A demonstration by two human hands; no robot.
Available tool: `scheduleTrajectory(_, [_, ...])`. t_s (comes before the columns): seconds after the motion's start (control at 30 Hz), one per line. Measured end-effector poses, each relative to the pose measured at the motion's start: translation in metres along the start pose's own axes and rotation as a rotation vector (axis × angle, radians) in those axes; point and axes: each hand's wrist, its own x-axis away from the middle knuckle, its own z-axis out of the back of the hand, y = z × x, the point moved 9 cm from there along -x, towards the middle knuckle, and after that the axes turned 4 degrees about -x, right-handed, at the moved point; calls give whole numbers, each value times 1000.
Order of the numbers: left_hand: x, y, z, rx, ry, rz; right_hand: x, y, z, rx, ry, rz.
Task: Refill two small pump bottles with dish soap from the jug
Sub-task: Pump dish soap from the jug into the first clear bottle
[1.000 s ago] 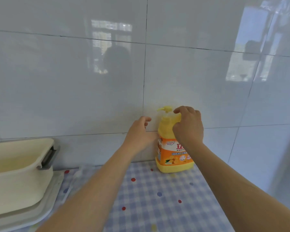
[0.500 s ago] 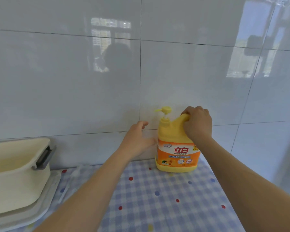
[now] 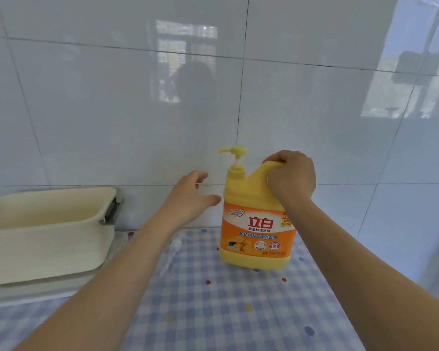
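Pulled forward from the wall point(image 3: 112, 110), the jug point(image 3: 257, 224) is right of centre over the checked cloth point(image 3: 213, 312), right hand point(image 3: 292, 177) curled round its handle; left hand point(image 3: 188, 198), fingers loosely spread, holds nothing.

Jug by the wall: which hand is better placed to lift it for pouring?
Right. The right hand grips the handle of the jug from above. The left hand is open beside the jug, holding nothing.

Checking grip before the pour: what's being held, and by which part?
The right hand grips the jug by its handle; the left hand holds nothing.
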Motion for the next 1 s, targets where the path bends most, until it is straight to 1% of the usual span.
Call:
scheduleTrajectory(0.17, [20,-27,33,-38,23,60,26,-21,-24,-107,-89,-37])
scheduleTrajectory(0.27, [33,-50,46,-6,8,125,42,-35,-38,-125,-150,-27])
scheduleTrajectory(0.4, [51,-76,49,62,-39,183,56,-45,-47,-138,-169,-17])
scheduleTrajectory(0.53, [69,-99,38,135,-175,246,65,-48,-49,-138,-162,-30])
scheduleTrajectory(0.6, [78,-107,28,140,-295,274,65,-48,-49,-132,-158,-30])
scheduleTrajectory(0.67, [88,-116,15,56,-430,290,66,-50,-46,-116,-170,-25])
scheduleTrajectory(0.73, [92,-127,7,-62,-477,283,67,-54,-45,-86,-194,-3])
scheduleTrajectory(0.8, [90,-134,6,-92,-422,263,69,-58,-42,-57,-216,17])
scheduleTrajectory(0.87, [86,-136,10,-63,-346,251,70,-65,-38,-77,-215,44])
scheduleTrajectory(1.0, [79,-128,30,119,-201,256,70,-95,-34,-184,-203,121])
